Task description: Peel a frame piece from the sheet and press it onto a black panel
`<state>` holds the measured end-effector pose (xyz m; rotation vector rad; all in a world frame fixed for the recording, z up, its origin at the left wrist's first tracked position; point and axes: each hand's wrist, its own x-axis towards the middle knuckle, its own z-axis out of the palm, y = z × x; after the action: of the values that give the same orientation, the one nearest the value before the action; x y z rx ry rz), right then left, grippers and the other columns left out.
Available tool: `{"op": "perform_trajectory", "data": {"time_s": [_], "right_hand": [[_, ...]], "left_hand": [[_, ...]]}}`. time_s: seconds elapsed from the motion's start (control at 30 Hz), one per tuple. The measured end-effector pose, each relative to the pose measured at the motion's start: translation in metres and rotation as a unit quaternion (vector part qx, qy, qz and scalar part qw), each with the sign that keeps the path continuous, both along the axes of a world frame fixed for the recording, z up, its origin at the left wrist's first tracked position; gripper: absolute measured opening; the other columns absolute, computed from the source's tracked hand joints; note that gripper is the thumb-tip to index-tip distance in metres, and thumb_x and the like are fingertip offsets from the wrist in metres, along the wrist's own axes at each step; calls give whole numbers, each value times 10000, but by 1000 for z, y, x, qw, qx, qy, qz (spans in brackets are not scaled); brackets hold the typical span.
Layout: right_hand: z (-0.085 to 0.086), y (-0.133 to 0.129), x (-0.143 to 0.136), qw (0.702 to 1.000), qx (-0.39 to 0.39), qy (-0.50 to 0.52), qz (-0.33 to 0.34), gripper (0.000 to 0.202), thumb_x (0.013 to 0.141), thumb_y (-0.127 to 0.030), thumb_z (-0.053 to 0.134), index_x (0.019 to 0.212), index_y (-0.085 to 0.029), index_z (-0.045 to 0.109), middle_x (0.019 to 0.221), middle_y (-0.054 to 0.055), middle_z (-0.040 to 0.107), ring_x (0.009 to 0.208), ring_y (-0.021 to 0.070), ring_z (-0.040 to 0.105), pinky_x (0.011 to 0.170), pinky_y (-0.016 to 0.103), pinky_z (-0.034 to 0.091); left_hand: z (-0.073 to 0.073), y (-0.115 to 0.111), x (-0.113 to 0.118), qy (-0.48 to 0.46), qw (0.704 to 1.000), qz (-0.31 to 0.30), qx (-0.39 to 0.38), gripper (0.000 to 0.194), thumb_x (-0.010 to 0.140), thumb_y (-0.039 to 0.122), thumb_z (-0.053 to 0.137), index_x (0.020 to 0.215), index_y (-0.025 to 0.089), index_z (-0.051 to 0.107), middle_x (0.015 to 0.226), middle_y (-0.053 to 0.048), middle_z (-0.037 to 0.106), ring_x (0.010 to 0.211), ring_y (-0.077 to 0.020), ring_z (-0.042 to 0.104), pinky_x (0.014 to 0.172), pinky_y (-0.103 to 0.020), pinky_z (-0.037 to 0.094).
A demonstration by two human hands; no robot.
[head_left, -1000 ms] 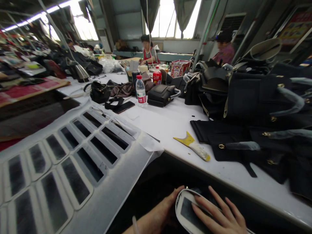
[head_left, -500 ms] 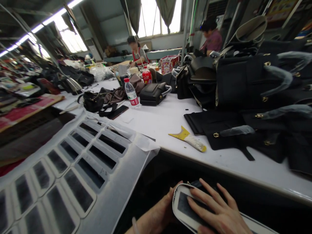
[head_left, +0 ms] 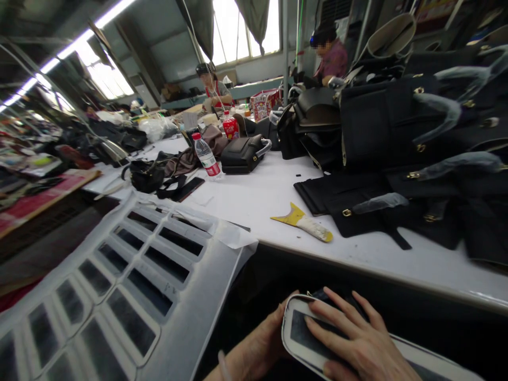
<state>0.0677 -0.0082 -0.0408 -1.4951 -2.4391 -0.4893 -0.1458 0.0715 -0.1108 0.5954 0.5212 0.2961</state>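
In the lower right of the head view is a bag part (head_left: 304,329) with a rounded end, a pale border and a dark inset. My left hand (head_left: 264,338) grips its rounded end from the left, the fingertips hidden behind it. Across its face lies my right hand (head_left: 353,333), fingers spread and flat on the dark inset. Something black with a bit of gold metal shows behind the part's upper edge. To the left, a whitish sheet (head_left: 222,280) bears rows of pale-bordered pieces with dark insets (head_left: 130,323), alongside several rectangular openings.
Beyond my hands, a white table (head_left: 254,201) carries a yellow spatula-like tool (head_left: 299,219), a water bottle (head_left: 206,157), a phone (head_left: 191,189) and a small black bag (head_left: 242,154). Black bag pieces (head_left: 369,127) are heaped at right. Two people sit farther back.
The view has shifted slightly, so the table's things and the people appear a little farther left. Both hands stay in nearly the same place on the bag part.
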Motion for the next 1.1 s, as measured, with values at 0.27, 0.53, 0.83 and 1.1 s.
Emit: {"op": "perform_trajectory", "data": {"time_s": [0.27,0.53,0.83,1.1], "right_hand": [[-2,1,0,1000,22,22,2,451,786,-381,582,1230,-345,653,1280,-108,662,1114,267,649,838,487,452],[-6,-1,0,999,12,53,-4,466,745,-337,605,1208,-334,650,1301,-90,658,1163,287,608,920,485,357],[-4,1,0,998,39,42,0,377,769,-402,624,1139,-349,669,1218,-116,698,1104,264,627,924,450,327],[-5,4,0,997,55,48,-6,318,807,-402,639,1119,-353,673,1179,-114,708,1116,266,599,919,426,306]], "left_hand": [[15,9,2,13,999,-33,8,580,923,561,560,1395,225,552,1328,-98,644,1150,-256,607,1135,-435,297],[3,9,0,53,998,-26,23,605,916,491,575,1458,247,460,1372,-103,617,1217,-293,590,1110,-482,333],[20,2,7,29,998,32,47,574,896,468,617,1401,209,534,1368,-102,618,1270,-306,551,1116,-441,347],[20,3,10,-12,997,18,68,521,896,451,623,1355,207,575,1365,-100,619,1295,-314,535,1126,-448,334]]}}
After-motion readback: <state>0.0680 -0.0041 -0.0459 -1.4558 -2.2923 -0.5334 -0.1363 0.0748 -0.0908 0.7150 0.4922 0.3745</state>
